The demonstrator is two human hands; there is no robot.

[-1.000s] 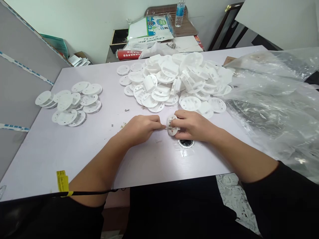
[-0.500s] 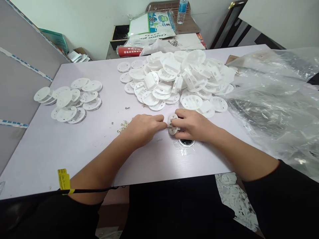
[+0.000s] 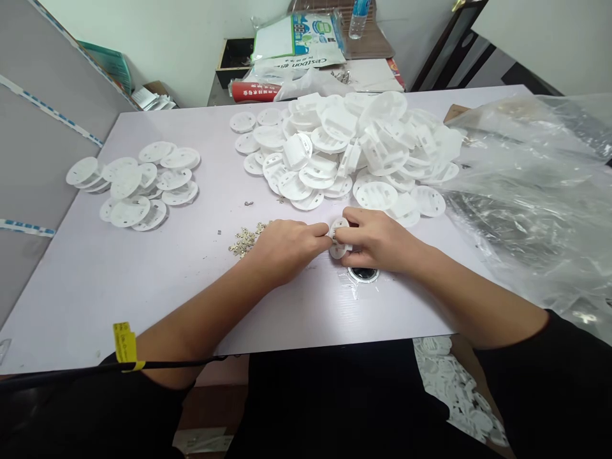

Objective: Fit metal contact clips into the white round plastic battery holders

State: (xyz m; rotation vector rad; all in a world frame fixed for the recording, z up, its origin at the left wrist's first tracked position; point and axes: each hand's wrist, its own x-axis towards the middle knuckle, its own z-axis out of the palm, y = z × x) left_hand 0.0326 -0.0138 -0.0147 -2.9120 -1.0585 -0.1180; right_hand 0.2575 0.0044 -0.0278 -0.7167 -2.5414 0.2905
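My right hand (image 3: 373, 239) grips a round white plastic disc (image 3: 338, 247) with slots, tilted on edge above the table. My left hand (image 3: 299, 247) has its thumb and forefinger pinched together at the left side of this disc; whatever lies between those fingertips is hidden. Beside the left wrist lies a small heap of brass-coloured metal pieces (image 3: 243, 241). Beyond both hands rises a large pile of similar white discs (image 3: 329, 143). A smaller group of flat white discs (image 3: 131, 207) lies on the left part of the table.
A black round hole with a pale rim (image 3: 364, 275) is in the tabletop under the right hand. Clear plastic sheeting (image 3: 535, 204) covers the right side. A black cable with a yellow tag (image 3: 125, 344) crosses my left arm. More white parts (image 3: 454, 376) lie below the table edge.
The whole view has shifted slightly, so most things sit a little further right. My left fingertips remain against the disc, and my right hand keeps its grip.
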